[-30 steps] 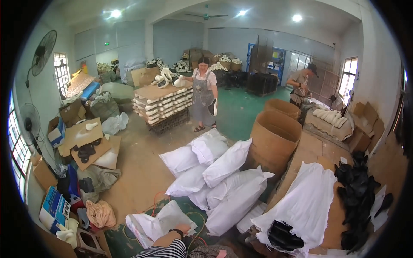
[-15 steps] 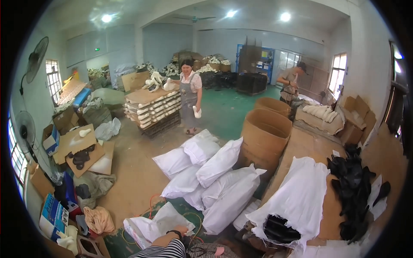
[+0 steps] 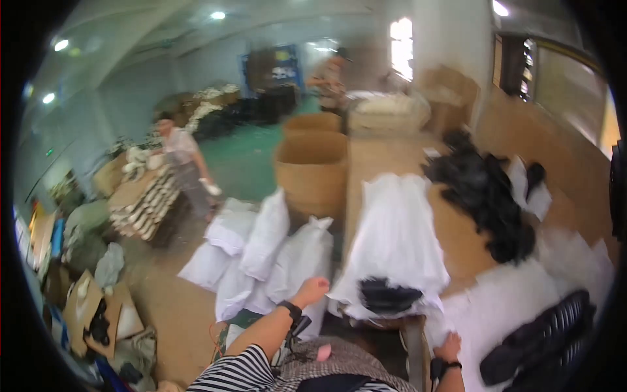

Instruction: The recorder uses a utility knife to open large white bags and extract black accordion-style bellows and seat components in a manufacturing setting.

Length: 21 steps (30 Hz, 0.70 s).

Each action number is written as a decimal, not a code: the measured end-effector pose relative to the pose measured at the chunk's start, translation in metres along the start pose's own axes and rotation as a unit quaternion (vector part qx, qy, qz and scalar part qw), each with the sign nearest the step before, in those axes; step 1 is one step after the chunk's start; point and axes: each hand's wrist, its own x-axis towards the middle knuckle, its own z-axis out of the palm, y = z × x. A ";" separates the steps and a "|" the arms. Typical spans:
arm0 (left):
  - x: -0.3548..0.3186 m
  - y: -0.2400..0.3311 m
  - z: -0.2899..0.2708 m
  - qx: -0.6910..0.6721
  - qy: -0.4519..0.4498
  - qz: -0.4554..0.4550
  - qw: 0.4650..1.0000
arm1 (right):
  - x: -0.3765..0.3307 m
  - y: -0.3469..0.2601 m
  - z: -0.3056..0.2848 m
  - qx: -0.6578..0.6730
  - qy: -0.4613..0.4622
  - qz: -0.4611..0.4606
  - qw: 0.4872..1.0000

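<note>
My left hand, smeared by motion, is in front of the white sack that lies on the table. Its fingers are too blurred to read, and no object shows in it. The sack's mouth gapes toward me, with black pieces inside. My right hand lies low on the white sheeting at the table's near side, fingers apart and holding nothing. Right of it rests a stack of long black pieces with pale stripes. Both wrists wear dark bands.
Full white sacks stand on the floor at left. Large brown drums rise behind them. A heap of black pieces covers the table's right side. One co-worker stands by a loaded pallet; another person is farther back.
My view has swung right, bringing the striped black stack into sight. My right hand now shows on the sheeting. My left hand has moved from the loose floor sack toward the table.
</note>
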 end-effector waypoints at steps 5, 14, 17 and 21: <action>0.053 0.093 0.087 -0.020 -0.157 0.097 0.983 | -0.008 -0.035 -0.041 0.053 -0.032 0.057 0.996; 0.084 0.125 0.158 0.095 -0.198 0.159 0.962 | 0.017 -0.132 -0.113 0.526 0.020 0.104 0.844; 0.105 0.101 0.163 0.050 -0.180 0.193 0.963 | 0.045 -0.197 -0.149 0.581 -0.009 0.098 0.808; 0.154 0.097 0.143 0.016 -0.124 0.156 0.980 | 0.084 -0.240 -0.136 0.559 -0.103 0.008 0.822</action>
